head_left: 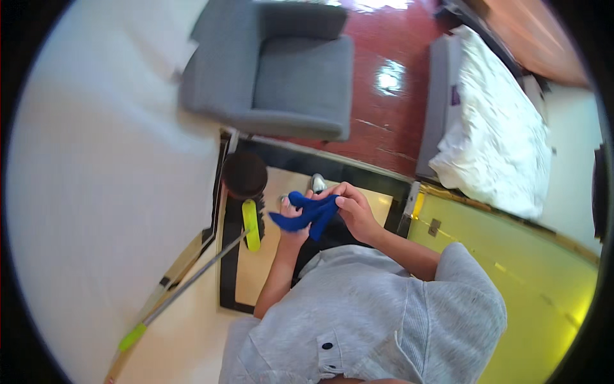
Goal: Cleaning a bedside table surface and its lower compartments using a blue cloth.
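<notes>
A crumpled blue cloth (307, 214) is held between my two hands in front of my body, its loose ends hanging to the left and downward. The thumb and fingers of my right hand (355, 210) pinch its right side. Behind the cloth's left part, my left hand (295, 232) supports it, with the cloth lying across the palm; the fabric hides most of those fingers. Below the hands, the tip of a shoe (318, 184) shows on the floor.
At left, a broom with a yellow-green head (251, 224) and a grey handle (192, 280) leans near a dark round bin or stool (245, 175). Ahead stands a grey armchair (300, 77) on a red floor (384, 121). A bed with white bedding (499, 128) and a yellow-green door (505, 275) are right.
</notes>
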The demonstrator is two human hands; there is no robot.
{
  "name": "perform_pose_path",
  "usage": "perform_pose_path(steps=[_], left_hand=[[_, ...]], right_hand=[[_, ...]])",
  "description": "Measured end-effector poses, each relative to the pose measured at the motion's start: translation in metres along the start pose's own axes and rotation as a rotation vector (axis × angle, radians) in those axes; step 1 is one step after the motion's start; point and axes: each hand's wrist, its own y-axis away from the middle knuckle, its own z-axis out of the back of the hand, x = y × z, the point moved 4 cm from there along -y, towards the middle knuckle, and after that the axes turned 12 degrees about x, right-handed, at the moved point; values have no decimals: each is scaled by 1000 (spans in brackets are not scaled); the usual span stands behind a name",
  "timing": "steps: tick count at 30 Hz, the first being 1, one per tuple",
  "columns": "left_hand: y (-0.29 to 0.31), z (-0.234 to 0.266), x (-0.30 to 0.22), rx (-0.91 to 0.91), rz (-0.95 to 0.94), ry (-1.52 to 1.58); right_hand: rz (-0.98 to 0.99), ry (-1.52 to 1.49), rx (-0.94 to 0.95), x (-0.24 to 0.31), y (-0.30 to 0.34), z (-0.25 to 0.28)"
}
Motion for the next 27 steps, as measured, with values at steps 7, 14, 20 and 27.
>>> perform_pose_path(steps=[7, 14, 20, 27], left_hand=[[-55, -215, -45, 156, 369, 350], [-105, -352, -18, 286, -261, -1123], [-119, -508, -25, 635, -719, -1814], [-250, -486, -18, 355, -234, -1310]], right_hand=[[227, -458, -625, 40, 81, 79], [44, -897, -363, 76, 109, 155], [378, -1081, -80, 195, 122, 225], [608, -964, -71, 305, 103, 338]])
